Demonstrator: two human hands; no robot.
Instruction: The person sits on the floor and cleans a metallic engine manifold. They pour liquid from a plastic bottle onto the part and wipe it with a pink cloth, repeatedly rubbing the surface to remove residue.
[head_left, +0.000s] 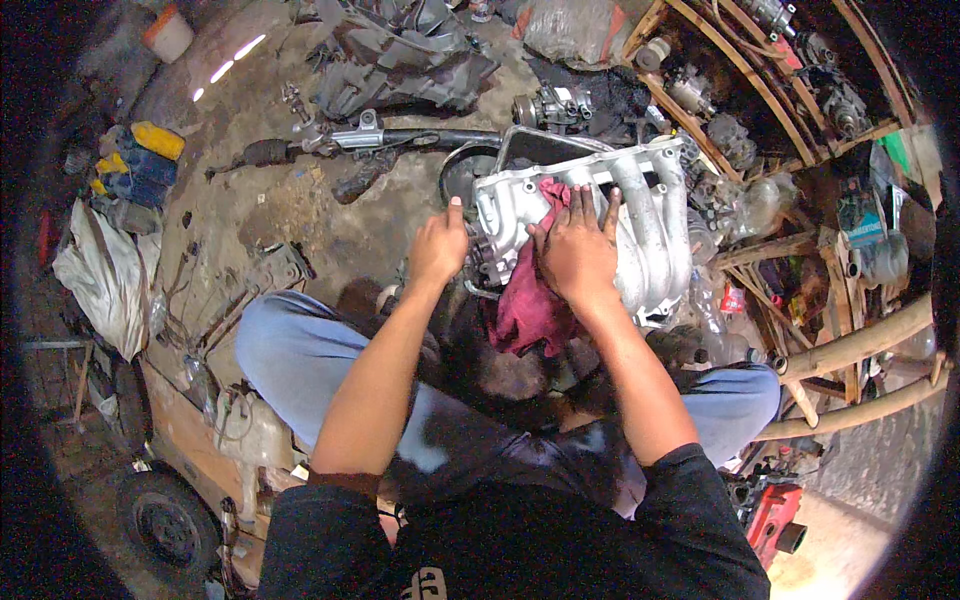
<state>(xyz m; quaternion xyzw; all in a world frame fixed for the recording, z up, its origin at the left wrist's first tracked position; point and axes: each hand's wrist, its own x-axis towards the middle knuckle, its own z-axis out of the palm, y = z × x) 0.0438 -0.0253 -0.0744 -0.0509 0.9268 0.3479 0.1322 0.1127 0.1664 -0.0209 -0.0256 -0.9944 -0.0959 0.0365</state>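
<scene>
A silvery cast-metal intake manifold (637, 217) with several curved runners lies in front of me, right of centre. My right hand (581, 255) rests on it with the fingers spread, pressing a dark red cloth (529, 300) against the metal. Part of the cloth shows past my fingertips, and the rest hangs down over the manifold's near edge. My left hand (441, 244) is at the manifold's left end, fingers curled and thumb up, by a dark metal fitting (487, 259). Whether those fingers grip the fitting is not clear.
Behind the manifold, a steering rack (390, 139) lies on the stained floor beside an air-conditioning compressor (555, 105). Dark plastic parts (405, 67) are heaped farther off. Wooden and bamboo racks (855, 341) stand to the right. A wheel (169, 517) and a pale plastic tank (251, 431) are at lower left.
</scene>
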